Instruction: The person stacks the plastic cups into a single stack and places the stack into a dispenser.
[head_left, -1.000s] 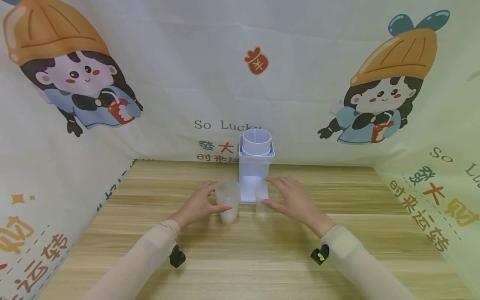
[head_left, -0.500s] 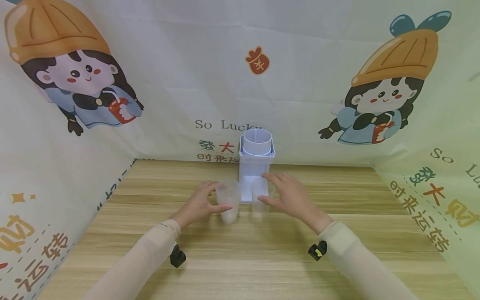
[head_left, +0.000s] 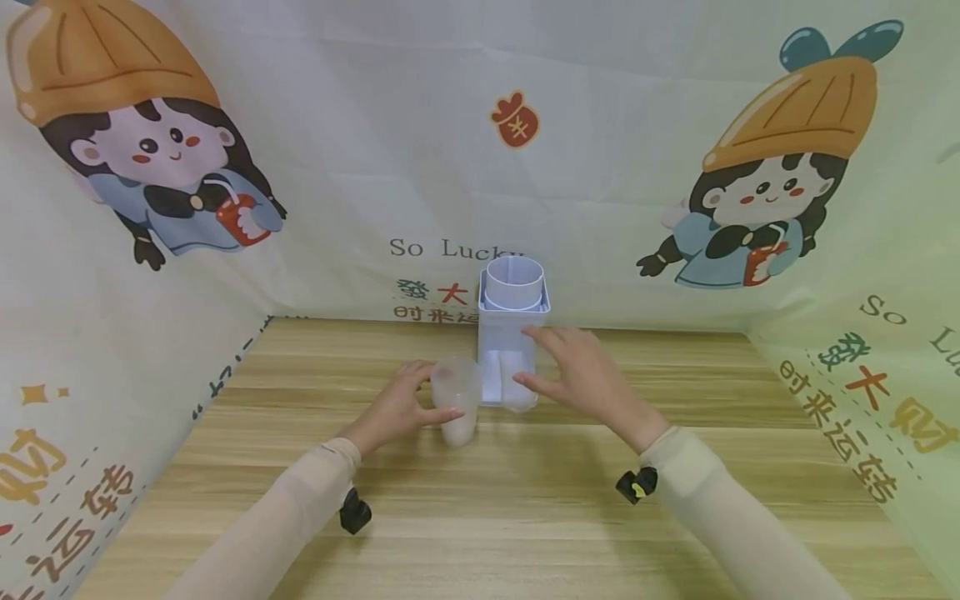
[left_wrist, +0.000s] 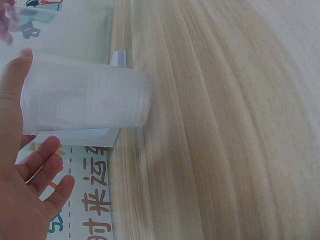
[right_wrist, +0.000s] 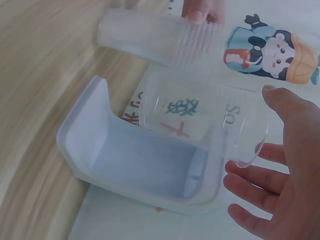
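My left hand (head_left: pixel 401 407) grips a stack of translucent plastic cups (head_left: pixel 456 396) near the rims, thumb in front and fingers behind. The stack's narrow end points down, low over the table. In the right wrist view, my right hand (right_wrist: pixel 295 165) holds a single clear plastic cup (right_wrist: pixel 200 115) at its rim between thumb and fingers. That cup overlaps the front of a pale lilac cup holder (head_left: pixel 517 333), which has a square body, an open front and a round collar (head_left: pixel 514 282) on top. Several ribbed rims (right_wrist: pixel 197 47) show on the stack.
The wood-grain table (head_left: pixel 480 517) spreads in front of both arms. A printed cloth backdrop (head_left: pixel 360 150) rises behind the holder and along both sides. A small black device (head_left: pixel 636 485) sits at the right wrist, and another black device (head_left: pixel 355 511) at the left.
My right hand has moved up and slightly left with the single cup, from in front of the holder's base to against its front. The left hand and the stack have stayed in place.
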